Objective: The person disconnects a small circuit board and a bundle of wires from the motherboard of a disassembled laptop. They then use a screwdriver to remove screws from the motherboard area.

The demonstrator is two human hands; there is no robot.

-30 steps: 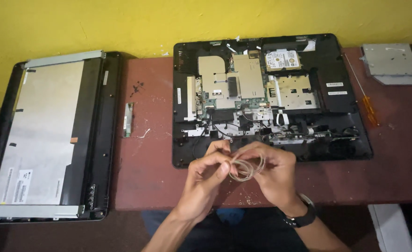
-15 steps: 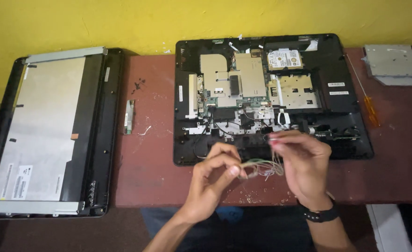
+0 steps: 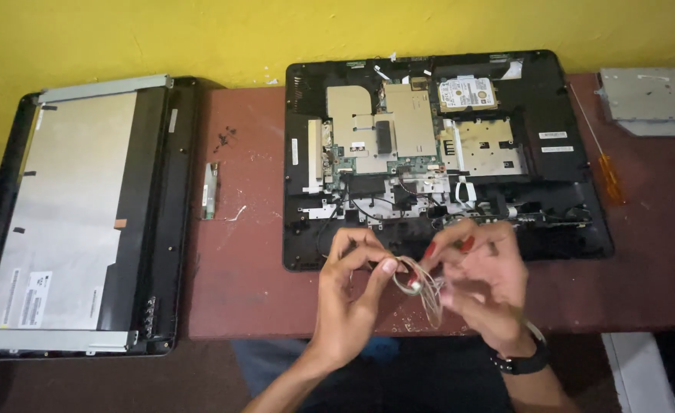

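My left hand [image 3: 350, 294] and my right hand [image 3: 481, 283] are held together above the near edge of a reddish table [image 3: 245, 260]. Between them is a small bundle of thin whitish wires [image 3: 423, 287]; the left thumb and fingers pinch one side of it and the right fingers grip the other. I wear a black watch [image 3: 522, 359] on the right wrist. Just beyond my hands lies an opened black computer chassis [image 3: 567, 176] with metal shields, a circuit board and a drive inside.
A display panel in its black frame [image 3: 77, 214] lies at the left, overhanging the table. A narrow green board strip [image 3: 210, 190] and some small screws [image 3: 225, 139] sit between the two. At the right are an orange-handled screwdriver [image 3: 609, 177] and a grey metal drive [image 3: 645, 98].
The wire bundle has stayed between my hands while both hands shifted slightly right and closer to the chassis edge, and the fingers have reworked their grip on the wires.
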